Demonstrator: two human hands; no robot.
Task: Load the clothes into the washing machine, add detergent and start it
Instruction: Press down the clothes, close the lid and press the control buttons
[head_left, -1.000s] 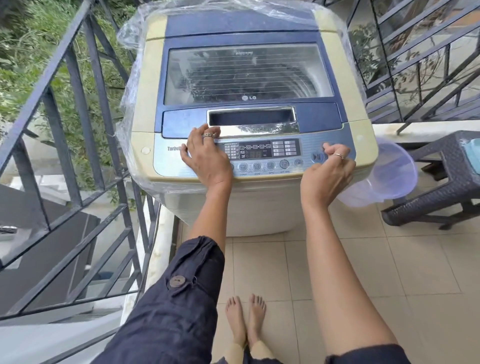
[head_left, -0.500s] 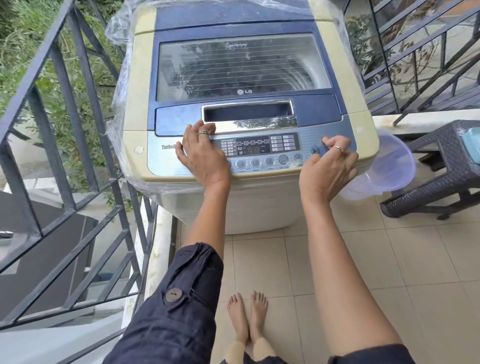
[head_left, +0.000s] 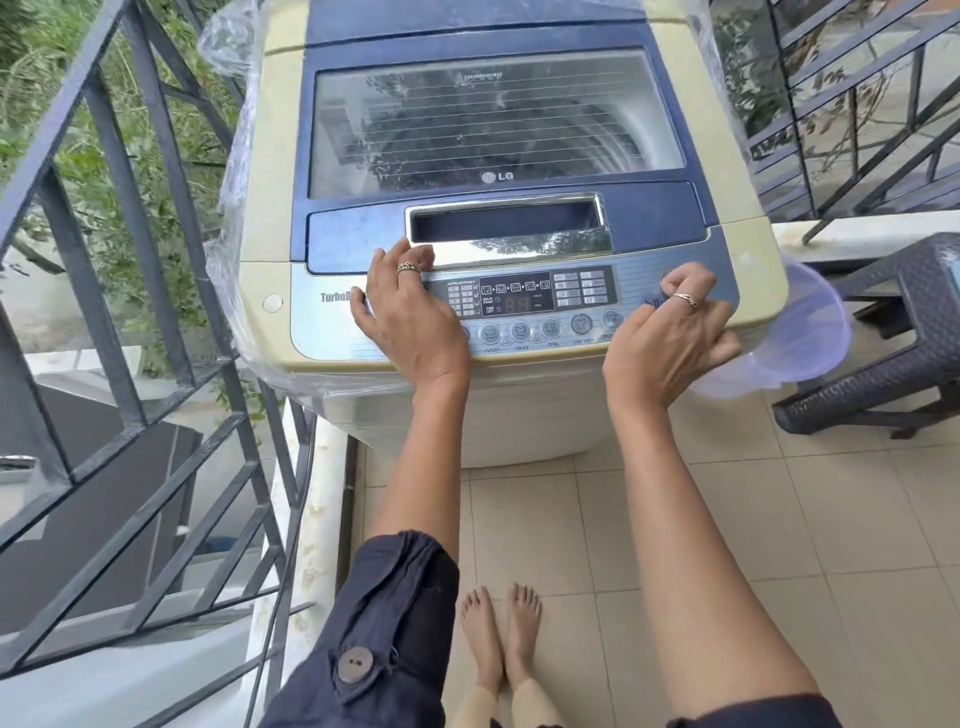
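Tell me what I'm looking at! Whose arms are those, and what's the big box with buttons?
The camera sits on a person's head and looks down, so you see their own arms and bare feet. The big box is a washing machine with its see-through lid closed. The left hand rests flat on the button panel. The right hand, fingers curled, is at the panel's right end and holds nothing. A clear plastic tub and a dark woven stool are to the right.
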